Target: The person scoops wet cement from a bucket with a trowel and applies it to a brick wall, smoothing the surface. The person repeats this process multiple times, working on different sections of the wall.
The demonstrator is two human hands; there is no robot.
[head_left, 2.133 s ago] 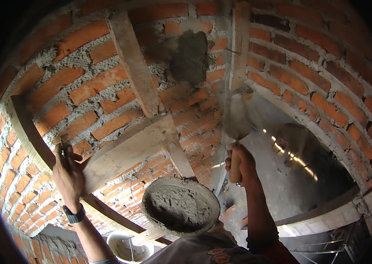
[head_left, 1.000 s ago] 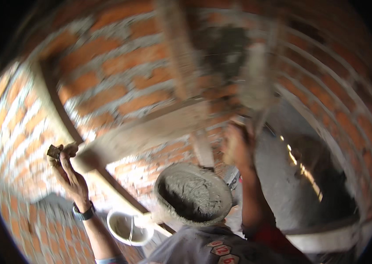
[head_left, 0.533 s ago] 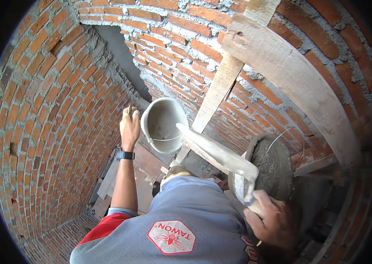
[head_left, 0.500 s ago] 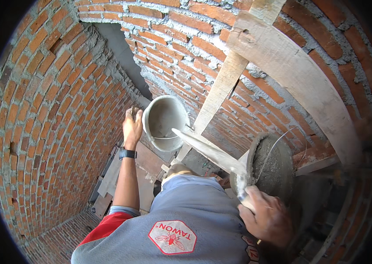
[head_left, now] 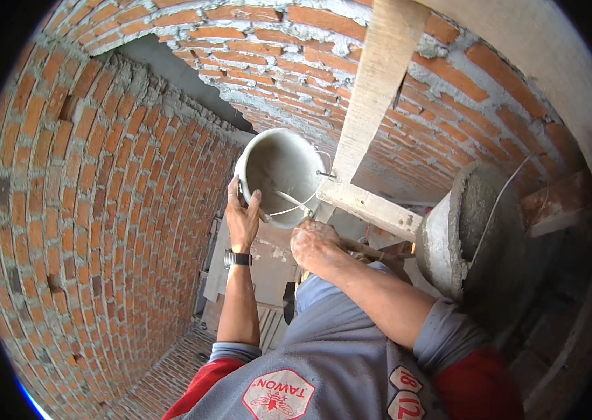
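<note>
One left hand (head_left: 242, 220), one right hand (head_left: 315, 245): two; one pale bucket (head_left: 270, 166), one grey bucket (head_left: 438, 241): two; one watch (head_left: 238, 258); one trowel (head_left: 290, 199)

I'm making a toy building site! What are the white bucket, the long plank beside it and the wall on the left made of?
White bucket: probably plastic; smooth, thick rim, pale and dull; perhaps painted metal. Long plank: wood, seemingly unpainted; pale brown streaks look like grain. Left wall: likely fired clay brick, matte orange in rows, with rough grey joints, seemingly cement.

Orange brick walls (head_left: 114, 231) (rough grey mortar (head_left: 140, 85)), pale timber plank (head_left: 377, 84)
</note>
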